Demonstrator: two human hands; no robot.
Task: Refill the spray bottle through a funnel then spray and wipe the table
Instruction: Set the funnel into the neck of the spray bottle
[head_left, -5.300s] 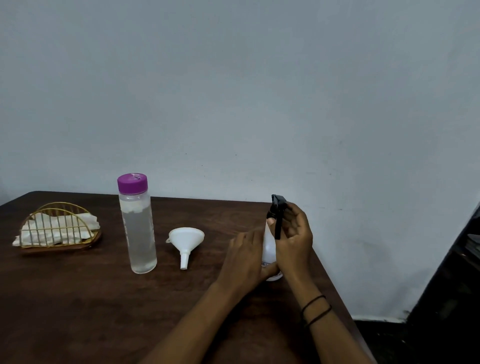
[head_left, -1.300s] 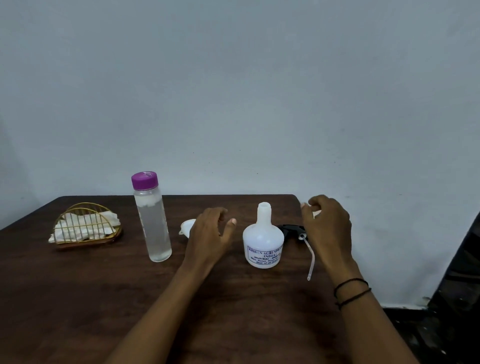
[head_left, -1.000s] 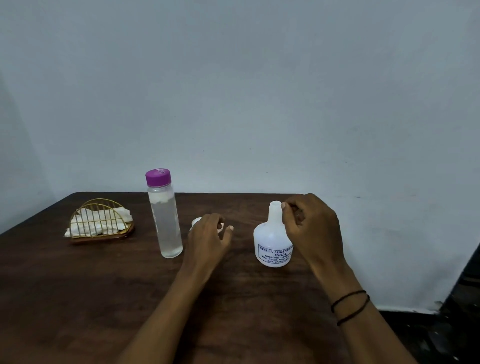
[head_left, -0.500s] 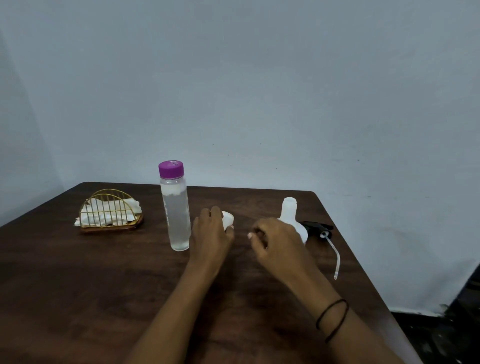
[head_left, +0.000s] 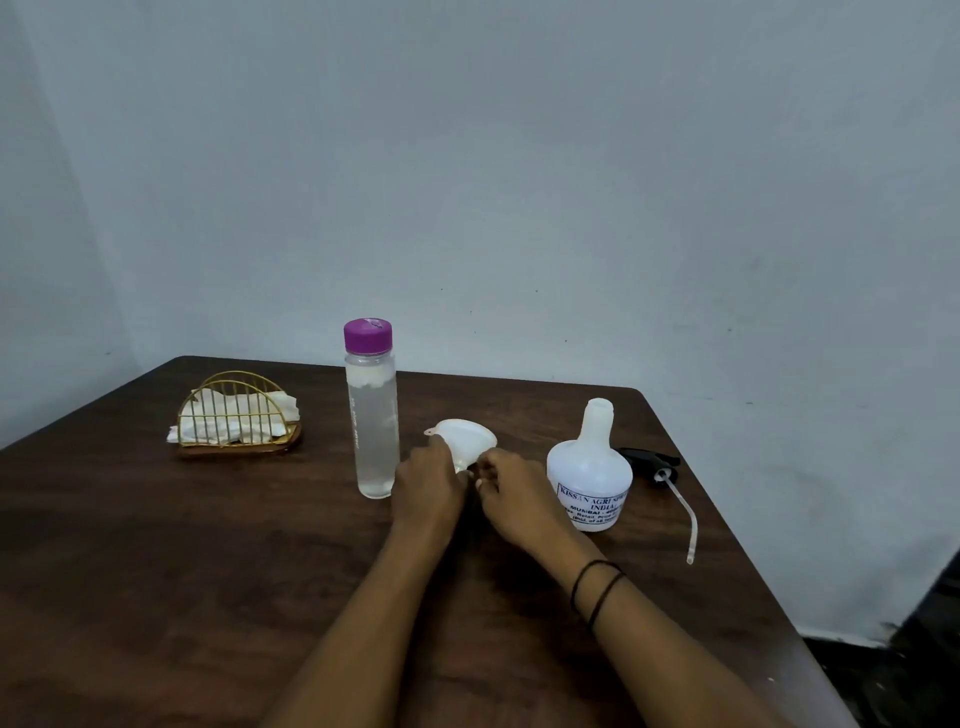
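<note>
Head view: both hands meet at the funnel (head_left: 464, 441) in the middle of the dark wooden tabletop (head_left: 208, 545). The left hand (head_left: 428, 486) has its fingers curled round the funnel's left side, up near the rim. The right hand (head_left: 514, 493) comes in from the right, fingers bent in toward the funnel's lower part; whether they grip it or only touch it, I cannot tell. The funnel sits tilted, its wide mouth facing up and away. Just left of the hands stands the water bottle (head_left: 371, 415), upright, purple cap on, clear liquid inside. Just right of the right hand stands the spray bottle (head_left: 589, 467), white, upright, neck open. Its black spray head (head_left: 652, 460) lies on the tabletop beside it, the tube trailing toward the near edge. Far left, well apart, a gold wire holder (head_left: 236, 415) keeps white tissues. 2 dark bands circle the right wrist.
</note>
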